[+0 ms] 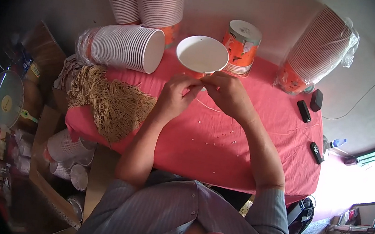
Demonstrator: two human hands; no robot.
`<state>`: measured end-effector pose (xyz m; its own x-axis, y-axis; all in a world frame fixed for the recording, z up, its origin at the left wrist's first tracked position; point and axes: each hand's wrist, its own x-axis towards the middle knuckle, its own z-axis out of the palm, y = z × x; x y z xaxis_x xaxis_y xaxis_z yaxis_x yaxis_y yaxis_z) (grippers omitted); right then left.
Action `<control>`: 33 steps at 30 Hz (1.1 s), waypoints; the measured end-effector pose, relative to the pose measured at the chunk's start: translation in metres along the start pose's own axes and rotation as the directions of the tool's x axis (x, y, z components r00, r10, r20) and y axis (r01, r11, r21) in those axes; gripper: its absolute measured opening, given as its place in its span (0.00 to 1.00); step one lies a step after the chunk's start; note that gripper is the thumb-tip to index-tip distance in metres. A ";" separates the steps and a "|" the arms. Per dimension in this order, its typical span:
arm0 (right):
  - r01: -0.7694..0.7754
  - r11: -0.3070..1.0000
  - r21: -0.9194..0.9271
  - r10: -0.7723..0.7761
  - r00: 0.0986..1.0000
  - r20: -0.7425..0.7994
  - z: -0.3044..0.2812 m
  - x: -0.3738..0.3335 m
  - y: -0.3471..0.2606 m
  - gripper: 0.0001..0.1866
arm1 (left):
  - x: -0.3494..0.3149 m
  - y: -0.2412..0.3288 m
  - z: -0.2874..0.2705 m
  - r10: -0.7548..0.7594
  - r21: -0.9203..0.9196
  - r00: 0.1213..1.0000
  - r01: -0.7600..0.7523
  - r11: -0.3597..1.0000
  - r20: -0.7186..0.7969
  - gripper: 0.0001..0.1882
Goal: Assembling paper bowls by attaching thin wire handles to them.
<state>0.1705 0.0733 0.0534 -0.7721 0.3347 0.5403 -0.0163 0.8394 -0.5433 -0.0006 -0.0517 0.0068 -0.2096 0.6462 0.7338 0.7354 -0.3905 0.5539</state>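
An open paper bucket (201,67), white inside with orange on its outer wall, stands on the table just beyond my hands. My left hand (177,96) is closed in a pinch at its near side. Close beside it, my right hand (228,95) pinches too, fingertips against the bucket's near wall below the rim. A thin pale cord (208,105) trails from between the hands onto the cloth. My fingers hide its upper part and where it meets the bucket. To the left lies a thick bundle of tan cords (110,101).
Nested paper buckets (126,47) in plastic lie at the back left; taller stacks (160,0) rise behind. An upside-down orange bucket (241,47) and a wrapped stack (318,48) stand farther right. Small white bits dot the pink tablecloth (183,158). Black devices (303,111) line the right edge.
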 end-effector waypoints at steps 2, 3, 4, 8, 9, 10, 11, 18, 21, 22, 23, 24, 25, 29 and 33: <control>-0.010 0.999 0.031 0.010 1.000 0.000 0.001 0.000 0.001 0.08 | -0.002 0.002 0.001 -0.076 -0.061 0.997 0.076 0.995 0.002 0.07; -0.013 0.999 0.033 0.013 1.000 0.001 0.001 0.000 0.001 0.08 | -0.003 0.002 0.002 -0.150 -0.120 0.989 0.149 0.981 0.004 0.08; -0.043 0.999 0.014 0.043 0.999 0.023 -0.001 0.000 0.000 0.09 | -0.004 0.001 0.002 -0.152 -0.120 0.988 0.152 0.981 0.006 0.08; -0.107 0.994 0.025 0.106 0.994 0.038 -0.001 0.000 0.002 0.09 | -0.005 -0.004 0.001 -0.215 -0.127 0.976 0.217 0.968 0.035 0.09; -0.110 0.994 0.027 0.108 0.993 0.040 -0.001 -0.001 0.001 0.09 | -0.005 -0.003 0.000 -0.269 -0.150 0.962 0.274 0.950 0.050 0.09; -0.127 0.991 0.045 0.126 0.992 0.024 -0.001 -0.001 -0.001 0.09 | -0.005 -0.003 -0.001 -0.274 -0.149 0.960 0.278 0.949 0.051 0.09; -0.143 0.988 0.064 0.143 0.990 0.009 -0.001 -0.001 -0.002 0.08 | -0.004 -0.002 -0.002 -0.317 -0.179 0.946 0.325 0.929 0.071 0.08; -0.140 0.980 0.139 0.137 0.990 0.030 0.002 0.001 -0.001 0.06 | -0.002 0.000 -0.003 -0.257 -0.167 0.965 0.261 0.951 0.046 0.09; -0.115 0.985 0.131 0.106 0.992 0.070 0.002 0.001 0.004 0.06 | -0.002 -0.003 0.003 -0.227 -0.210 0.974 0.223 0.952 0.006 0.08; -0.129 0.982 0.139 0.117 0.989 0.090 0.001 0.000 0.005 0.06 | -0.003 -0.003 0.002 -0.231 -0.209 0.973 0.227 0.951 0.007 0.08; -0.143 0.979 0.145 0.128 0.986 0.109 0.001 0.000 0.005 0.06 | -0.002 -0.001 0.001 -0.250 -0.213 0.968 0.251 0.944 0.035 0.08; -0.145 0.979 0.146 0.130 0.985 0.109 0.001 0.000 0.005 0.06 | -0.001 0.000 0.000 -0.267 -0.217 0.962 0.275 0.937 0.064 0.08; -0.142 0.982 0.127 0.132 0.988 0.082 0.003 0.000 0.004 0.06 | -0.002 -0.001 0.001 -0.268 -0.217 0.961 0.276 0.936 0.066 0.08; -0.120 0.991 0.053 0.120 0.993 -0.004 0.010 0.000 0.007 0.06 | -0.006 -0.012 0.003 -0.397 -0.241 0.912 0.411 0.879 0.106 0.10; -0.124 0.991 -0.044 0.125 0.992 0.014 0.019 -0.003 0.014 0.08 | -0.009 -0.025 0.004 -0.573 -0.276 0.783 0.621 0.734 0.241 0.12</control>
<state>0.1609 0.0758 0.0323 -0.7768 0.4309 0.4593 0.1078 0.8095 -0.5772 -0.0146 -0.0446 -0.0151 -0.4305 0.8878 0.1628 0.2316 -0.0657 0.9706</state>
